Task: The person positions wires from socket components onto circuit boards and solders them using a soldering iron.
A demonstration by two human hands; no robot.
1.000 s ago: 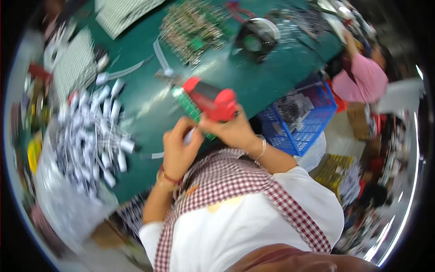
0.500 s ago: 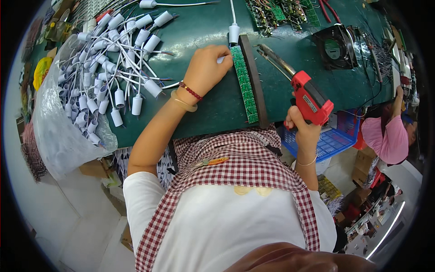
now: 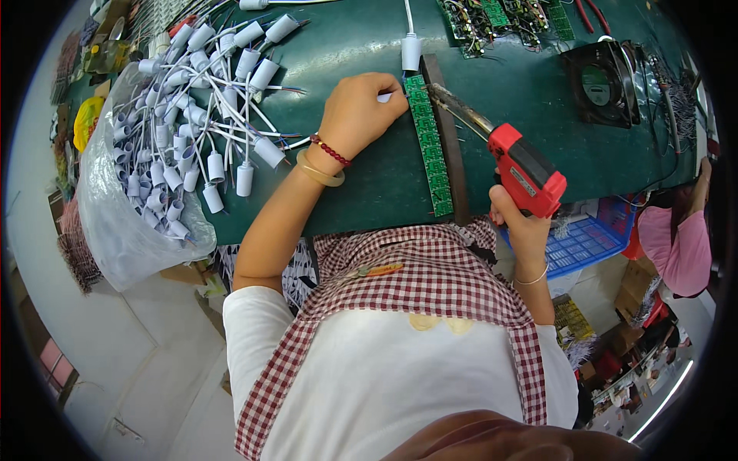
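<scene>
My right hand (image 3: 524, 234) is wrapped round the handle of a red and black soldering gun (image 3: 529, 170). The gun's metal nose points up and left, its tip close to the top end of a narrow green circuit board strip (image 3: 430, 154). That strip lies along a dark bar (image 3: 455, 173) at the table's front edge. My left hand (image 3: 360, 111) is closed in a pinch beside the strip's upper left edge. A bit of a white lamp holder (image 3: 384, 97) shows in its fingers, mostly hidden by them. Another white lamp holder (image 3: 411, 52), with its cable, lies just beyond the strip.
At left, many white lamp holders with cables (image 3: 184, 138) spill from a clear plastic bag (image 3: 115, 238). A black fan (image 3: 600, 83) stands at right, and populated circuit boards (image 3: 503, 23) lie behind. Below the table edge is a blue basket (image 3: 588, 246); a person in pink (image 3: 676, 246) is at far right.
The soldering gun's tip has come left and down, to the bar and strip. My left hand keeps its pinch by the strip. The whole view has shifted slightly.
</scene>
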